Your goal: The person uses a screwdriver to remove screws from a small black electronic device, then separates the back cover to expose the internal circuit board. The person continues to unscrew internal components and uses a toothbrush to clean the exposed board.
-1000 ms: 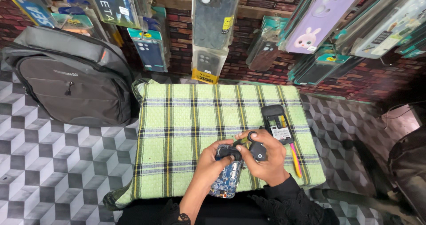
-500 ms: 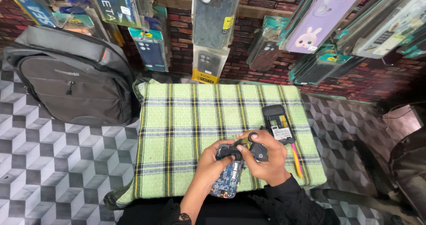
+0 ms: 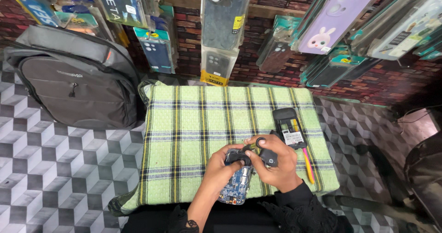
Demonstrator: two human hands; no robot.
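My left hand (image 3: 220, 167) grips a small phone with its cover off, its blue circuit board (image 3: 237, 187) showing below my fingers. My right hand (image 3: 275, 163) holds a small black part (image 3: 269, 157) against the top of that phone, and a dark looped piece (image 3: 258, 144) sticks up between my fingers. Both hands meet over the near edge of the green plaid cloth (image 3: 193, 122). A black phone back shell (image 3: 287, 127) with a white label lies just beyond my right hand.
A pink and yellow slim tool (image 3: 307, 161) lies on the cloth right of my right hand. A grey backpack (image 3: 76, 86) leans at the left on the patterned floor. Packaged phone cases (image 3: 221, 35) hang along the brick wall behind.
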